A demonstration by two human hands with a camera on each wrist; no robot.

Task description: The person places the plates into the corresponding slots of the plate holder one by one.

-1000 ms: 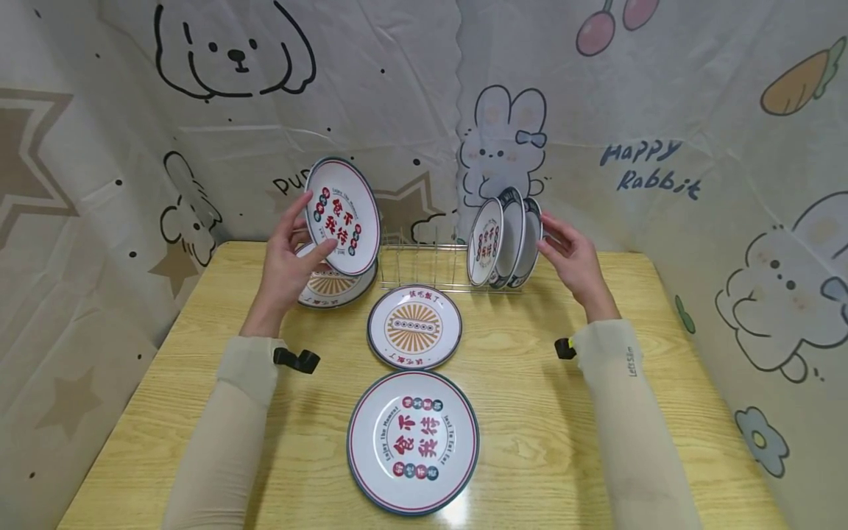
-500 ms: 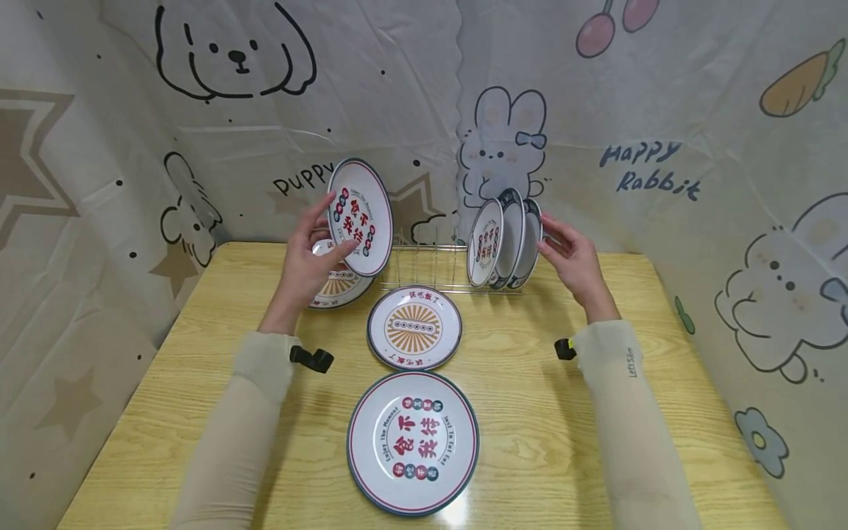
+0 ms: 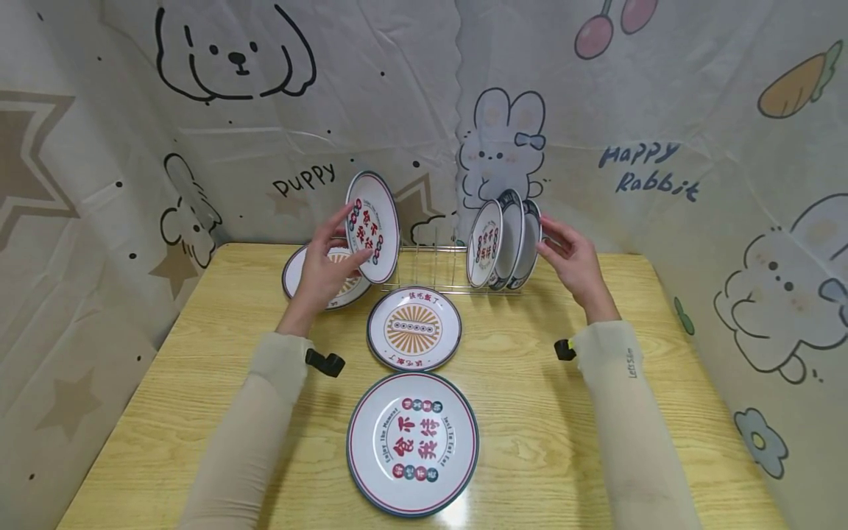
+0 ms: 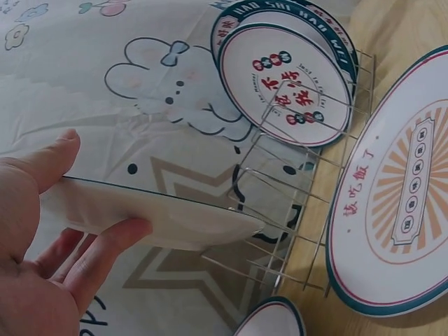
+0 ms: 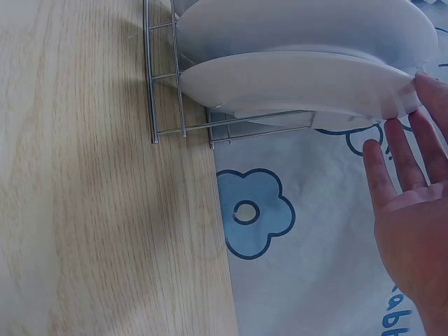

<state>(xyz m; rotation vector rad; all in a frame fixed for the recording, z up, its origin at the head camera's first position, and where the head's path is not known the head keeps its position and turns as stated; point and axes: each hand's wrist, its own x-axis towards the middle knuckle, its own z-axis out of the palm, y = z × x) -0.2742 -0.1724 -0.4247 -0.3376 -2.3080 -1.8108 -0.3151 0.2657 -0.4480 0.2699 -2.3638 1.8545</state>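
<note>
My left hand (image 3: 327, 263) holds a small white plate (image 3: 373, 228) with red lettering, tilted steeply, its thumb across the front. In the left wrist view this plate appears edge-on between thumb and fingers, by the left end of a wire dish rack (image 3: 433, 254). Three plates stand at the rack's right end: a lettered plate (image 3: 485, 243) at the left, a middle plate (image 3: 511, 254), and a right-hand plate (image 3: 530, 254). My right hand (image 3: 576, 263) reaches in from the right, its extended fingertips touching the right-hand plate's rim.
A plate with a sunburst pattern (image 3: 294, 280) lies behind my left hand, partly covered. Another sunburst plate (image 3: 414, 327) lies in front of the rack, and a larger lettered plate (image 3: 412, 489) nearer. A printed cloth (image 3: 397, 81) hangs behind the wooden table (image 3: 530, 427).
My left hand has carried its plate rightward to the rack's left end, turning it more edge-on and slightly lower. The right hand stays where it was.
</note>
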